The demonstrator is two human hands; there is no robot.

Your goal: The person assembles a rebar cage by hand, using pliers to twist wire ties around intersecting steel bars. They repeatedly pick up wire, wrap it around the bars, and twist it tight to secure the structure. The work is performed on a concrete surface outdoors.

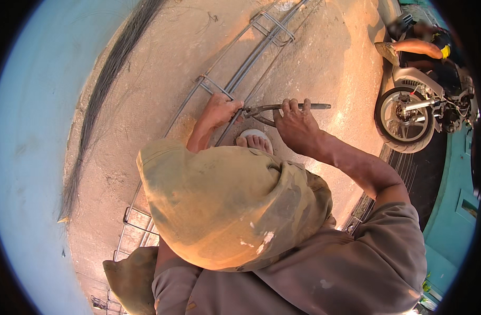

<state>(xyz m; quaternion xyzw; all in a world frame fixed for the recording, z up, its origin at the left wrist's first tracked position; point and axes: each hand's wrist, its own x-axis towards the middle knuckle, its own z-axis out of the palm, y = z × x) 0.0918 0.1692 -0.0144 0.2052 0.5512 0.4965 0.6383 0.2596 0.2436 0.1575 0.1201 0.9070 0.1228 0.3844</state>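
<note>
My right hand (298,125) is wrapped round the handles of dark metal pincers (262,109), its arm reaching in from the right. The pincers' jaws meet a bar of a long rebar cage (239,73) close to a stirrup. My left hand (218,111) is closed on the cage at that same spot, fingertips beside the jaws. Any tie wire there is too small to make out. Below the pincers, a foot (256,142) in a white sandal stands by the bars. My bent knee in stained olive trousers (224,205) hides the cage's middle stretch.
A bundle of thin dark wire (111,84) lies along the pale blue wall (30,147) at left. At right stands a motorbike (408,118), with another person (419,47) beside it. More rebar stirrups (138,223) show at lower left.
</note>
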